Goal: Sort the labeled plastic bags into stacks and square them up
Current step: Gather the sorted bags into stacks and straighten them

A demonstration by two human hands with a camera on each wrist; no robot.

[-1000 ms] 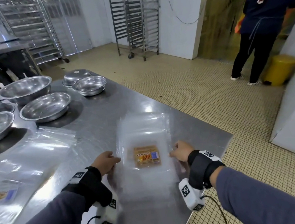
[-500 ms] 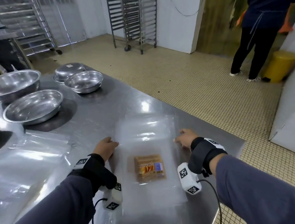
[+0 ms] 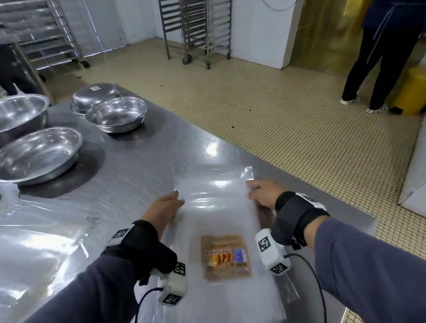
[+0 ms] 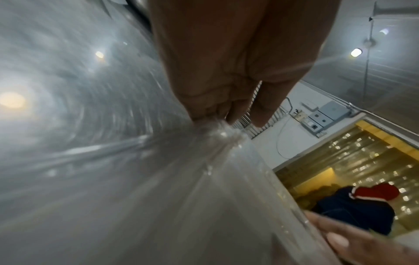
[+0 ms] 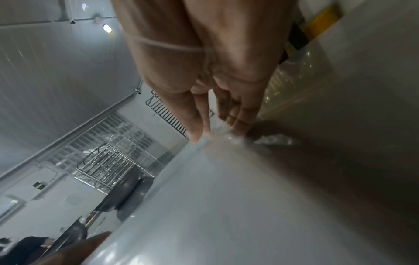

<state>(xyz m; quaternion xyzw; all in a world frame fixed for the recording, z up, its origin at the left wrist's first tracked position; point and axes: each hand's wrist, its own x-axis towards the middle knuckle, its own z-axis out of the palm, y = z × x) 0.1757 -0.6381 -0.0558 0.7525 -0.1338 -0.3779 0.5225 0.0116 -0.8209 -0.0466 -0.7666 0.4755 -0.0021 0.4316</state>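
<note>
The stack of bags [image 3: 224, 240] lies flat on the steel table [image 3: 132, 171], near the table's right edge and close to its near corner, with the orange label [image 3: 225, 257] showing through the top bag toward the near end. It sits lengthwise away from the person, probably so both long sides can be pushed inward together and the loose edges brought into line.

The left hand [image 3: 164, 210] sits against the stack's left edge and the right hand [image 3: 264, 194] against its right edge, both toward the far end, so the bags are caught between them. In the left wrist view the left fingers [image 4: 229, 100] bend down onto the clear plastic, which bunches into a ridge at their tips. In the right wrist view the right fingers [image 5: 229, 111] reach down, fairly straight, with their tips on the plastic's edge. Blur makes it hard to be sure, but neither hand seems to wrap around the bags; they press and pinch at the edges rather than lift.

More clear bags [image 3: 43, 252] are spread over the left part of the table, and metal bowls [image 3: 34, 156] stand toward its far left corner.
</note>
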